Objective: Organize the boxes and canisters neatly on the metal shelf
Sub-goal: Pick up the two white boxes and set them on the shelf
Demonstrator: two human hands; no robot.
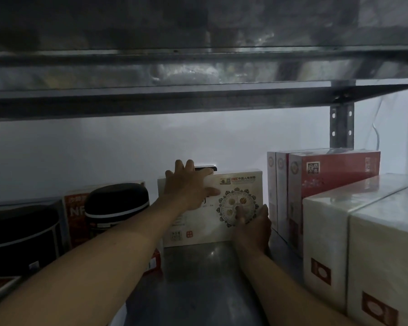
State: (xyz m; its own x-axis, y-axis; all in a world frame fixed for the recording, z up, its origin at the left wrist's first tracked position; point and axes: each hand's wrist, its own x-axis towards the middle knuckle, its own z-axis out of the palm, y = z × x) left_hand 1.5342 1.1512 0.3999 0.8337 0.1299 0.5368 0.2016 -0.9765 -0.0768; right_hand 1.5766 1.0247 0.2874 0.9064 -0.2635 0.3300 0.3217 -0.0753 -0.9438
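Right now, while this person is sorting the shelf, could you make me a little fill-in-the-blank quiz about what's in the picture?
1. The left hand and the right hand hold the cream box, whose front bears a ____ ornament.
2. The left hand's fingers reach over the box's ____ edge.
3. The canister nearest that box, on its left, has a ____ lid.
4. The upright boxes directly right of it are ____.
Missing words: round; top; black; red.
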